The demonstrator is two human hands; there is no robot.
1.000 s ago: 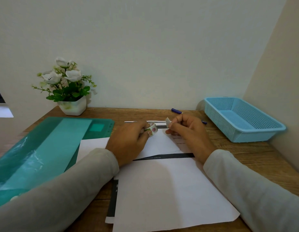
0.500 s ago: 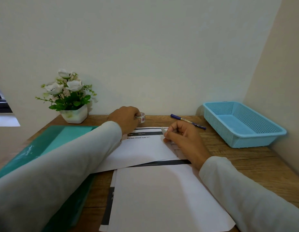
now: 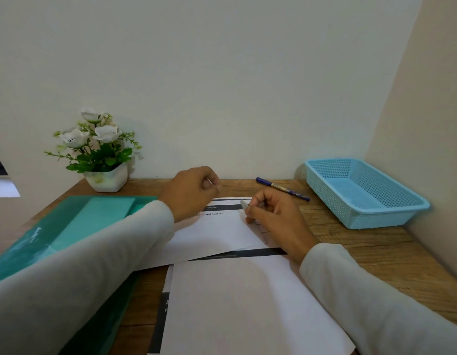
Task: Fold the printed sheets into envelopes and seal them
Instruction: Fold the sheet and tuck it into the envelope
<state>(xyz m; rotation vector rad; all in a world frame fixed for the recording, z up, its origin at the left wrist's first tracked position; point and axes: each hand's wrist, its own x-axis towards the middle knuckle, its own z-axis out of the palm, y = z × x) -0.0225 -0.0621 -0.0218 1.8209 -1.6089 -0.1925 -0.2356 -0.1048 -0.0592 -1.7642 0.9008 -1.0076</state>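
A folded printed sheet (image 3: 217,234) with black bands lies on the wooden desk (image 3: 376,254), overlapping a larger white sheet (image 3: 235,303) nearer to me. My right hand (image 3: 276,219) rests on the folded sheet's right part and pinches a small strip of tape (image 3: 244,204) between thumb and forefinger. My left hand (image 3: 194,190) hovers at the sheet's far edge with its fingers curled. Only a pale bit of the tape roll (image 3: 209,181) shows between those fingers; the hand hides the remainder.
A green plastic folder (image 3: 68,239) lies at the left under my left sleeve. A potted white flower (image 3: 102,160) stands at the back left. A blue pen (image 3: 282,192) lies by the wall, and a light blue basket (image 3: 363,216) sits at the right.
My left hand carried the tape roll away from my right hand to the far edge of the sheet. My right hand kept the torn strip and stayed on the sheet.
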